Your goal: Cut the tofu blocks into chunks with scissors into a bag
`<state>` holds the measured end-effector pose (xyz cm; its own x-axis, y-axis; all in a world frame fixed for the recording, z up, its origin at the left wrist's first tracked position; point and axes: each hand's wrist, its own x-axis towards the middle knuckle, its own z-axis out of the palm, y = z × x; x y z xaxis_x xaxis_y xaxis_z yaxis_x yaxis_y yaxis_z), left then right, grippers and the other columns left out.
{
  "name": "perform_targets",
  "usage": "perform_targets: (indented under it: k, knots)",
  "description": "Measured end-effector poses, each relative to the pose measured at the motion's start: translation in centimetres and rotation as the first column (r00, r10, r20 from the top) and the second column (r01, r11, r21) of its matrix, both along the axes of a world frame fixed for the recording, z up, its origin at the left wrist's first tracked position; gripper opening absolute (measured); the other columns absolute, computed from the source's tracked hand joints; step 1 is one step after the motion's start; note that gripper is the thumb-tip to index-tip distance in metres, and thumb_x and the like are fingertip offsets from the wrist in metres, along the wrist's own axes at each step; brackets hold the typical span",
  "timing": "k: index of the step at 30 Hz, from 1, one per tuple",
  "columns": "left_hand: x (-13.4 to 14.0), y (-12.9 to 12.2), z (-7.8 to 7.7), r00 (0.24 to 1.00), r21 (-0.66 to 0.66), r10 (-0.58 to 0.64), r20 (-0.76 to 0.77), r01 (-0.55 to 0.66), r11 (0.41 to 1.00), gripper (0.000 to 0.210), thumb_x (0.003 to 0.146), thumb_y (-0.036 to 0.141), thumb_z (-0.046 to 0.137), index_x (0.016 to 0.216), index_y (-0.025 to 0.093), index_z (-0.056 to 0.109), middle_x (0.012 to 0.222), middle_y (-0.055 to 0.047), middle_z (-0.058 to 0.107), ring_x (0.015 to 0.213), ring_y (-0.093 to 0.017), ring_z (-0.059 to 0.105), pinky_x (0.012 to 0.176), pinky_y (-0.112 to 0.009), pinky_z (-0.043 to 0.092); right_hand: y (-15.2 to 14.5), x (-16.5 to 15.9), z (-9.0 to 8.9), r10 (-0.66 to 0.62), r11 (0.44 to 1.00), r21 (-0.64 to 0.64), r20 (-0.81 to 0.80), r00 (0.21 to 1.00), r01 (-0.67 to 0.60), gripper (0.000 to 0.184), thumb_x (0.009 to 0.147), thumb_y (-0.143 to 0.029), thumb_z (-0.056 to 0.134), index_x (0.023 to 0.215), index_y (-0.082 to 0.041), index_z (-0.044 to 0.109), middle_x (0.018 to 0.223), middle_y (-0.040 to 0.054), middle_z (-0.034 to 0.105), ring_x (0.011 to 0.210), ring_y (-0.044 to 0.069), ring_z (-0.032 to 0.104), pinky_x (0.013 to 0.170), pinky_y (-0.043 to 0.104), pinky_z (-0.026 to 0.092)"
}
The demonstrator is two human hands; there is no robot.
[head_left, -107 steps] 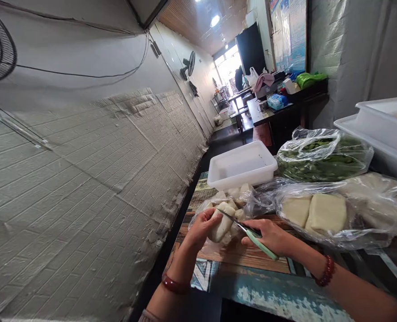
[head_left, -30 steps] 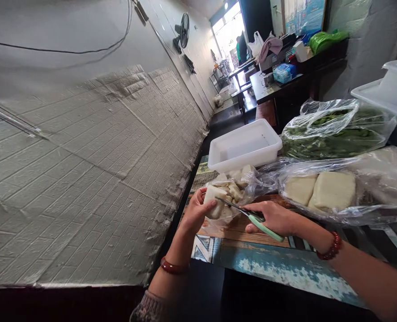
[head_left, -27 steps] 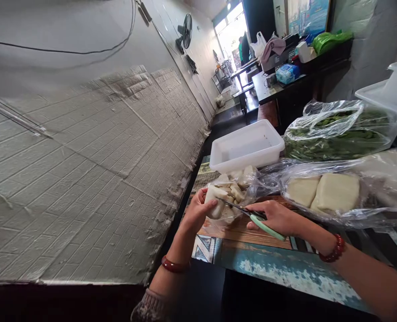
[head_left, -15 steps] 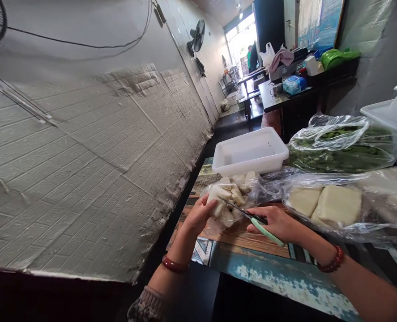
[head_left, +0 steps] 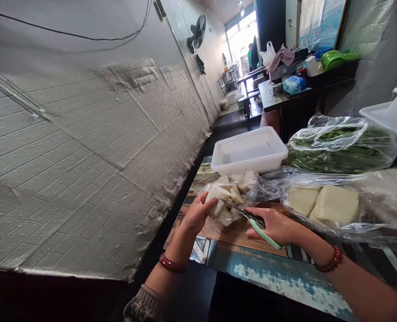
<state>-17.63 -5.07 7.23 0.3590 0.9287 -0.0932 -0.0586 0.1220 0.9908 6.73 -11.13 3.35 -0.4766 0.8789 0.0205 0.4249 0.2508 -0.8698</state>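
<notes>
Working at the patterned table [head_left: 232, 235], I have the white tray [head_left: 250, 167] just behind a clear bag [head_left: 259, 192] of pale chunks [head_left: 236, 196]. My right hand [head_left: 275, 223] grips green-handled scissors [head_left: 263, 233], and my left hand [head_left: 198, 212] pinches a pale block [head_left: 215, 194] at the bag's near left side, with the blade tips [head_left: 223, 201] at it.

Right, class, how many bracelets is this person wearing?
2: a bangle on the left wrist, a beaded bracelet on the right wrist; the left sleeve could hide more.
</notes>
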Motion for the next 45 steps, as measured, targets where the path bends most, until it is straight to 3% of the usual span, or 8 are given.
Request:
perform_targets:
  k: [8,17,24,29,33,39,45]
  knots:
    - [-0.1,0.1,0.5,0.999,0.007,0.031,0.003,-0.031,0.999,0.056,0.064,0.042,0.085,0.109,0.013,0.070,0.098,-0.010,0.072,0.078,-0.017,0.061,0.069,-0.024,0.046,-0.1,0.0,-0.2,-0.005,1.000,0.027,0.002,1.000,0.005,0.075,0.073,-0.048,0.071,0.137,-0.013,0.053,0.114,0.0121,0.068,0.098,0.028,0.063,0.082,0.034,0.050]
    - [-0.1,0.3,-0.1,0.996,0.053,0.003,-0.093,0.002,0.999,0.058,0.063,0.045,0.084,0.110,0.013,0.069,0.096,-0.008,0.070,0.082,-0.019,0.060,0.070,-0.025,0.044,0.1,0.1,-0.1,-0.006,1.000,0.014,0.005,1.000,0.006,0.062,0.074,-0.048,0.071,0.127,-0.015,0.062,0.106,0.0092,0.071,0.091,0.028,0.064,0.074,0.031,0.050]
    - [0.1,0.2,-0.1,0.988,0.063,-0.024,-0.152,0.034,0.997,0.051,0.067,0.044,0.082,0.105,0.013,0.069,0.092,-0.008,0.069,0.078,-0.019,0.060,0.068,-0.025,0.044,0.5,0.2,-0.8,0.000,1.000,0.011,0.007,1.000,0.000,0.070,0.073,-0.053,0.071,0.130,-0.015,0.060,0.102,0.0100,0.072,0.091,0.028,0.065,0.076,0.033,0.050]
    - [0.3,0.1,0.2,0.986,0.035,-0.045,-0.162,0.051,0.998,0.051,0.066,0.044,0.083,0.105,0.013,0.070,0.093,-0.009,0.070,0.078,-0.019,0.060,0.069,-0.025,0.045,0.4,0.3,-0.4,-0.015,1.000,-0.022,-0.008,1.000,0.015,0.075,0.072,-0.053,0.072,0.135,-0.013,0.058,0.102,0.0101,0.073,0.090,0.029,0.066,0.076,0.033,0.051]
    - [0.2,0.0,0.3,0.987,0.026,-0.034,-0.159,0.038,0.999,0.051,0.066,0.044,0.083,0.105,0.014,0.071,0.093,-0.009,0.071,0.078,-0.019,0.061,0.068,-0.025,0.046,0.4,0.2,-0.2,-0.043,0.999,-0.026,-0.030,0.999,0.043,0.070,0.074,-0.052,0.071,0.131,-0.013,0.063,0.106,0.0104,0.074,0.093,0.031,0.067,0.078,0.034,0.052]
    - [-0.1,0.2,0.2,0.990,0.018,-0.050,-0.130,0.053,0.998,0.049,0.069,0.042,0.081,0.109,0.015,0.072,0.089,-0.007,0.072,0.071,-0.017,0.061,0.065,-0.024,0.045,0.7,-0.1,-1.5,-0.102,0.993,0.043,-0.112,0.988,0.107,0.060,0.078,-0.051,0.067,0.122,-0.011,0.070,0.115,0.0121,0.073,0.103,0.033,0.067,0.089,0.037,0.051]
    - [-0.2,0.3,0.1,0.993,0.003,-0.052,-0.108,0.052,0.999,0.049,0.068,0.042,0.082,0.108,0.015,0.072,0.091,-0.008,0.072,0.072,-0.017,0.061,0.065,-0.024,0.045,0.7,-0.3,-1.8,-0.070,0.990,0.114,-0.123,0.990,0.084,0.043,0.081,-0.048,0.067,0.107,-0.014,0.076,0.091,0.0066,0.077,0.082,0.027,0.069,0.071,0.030,0.050]
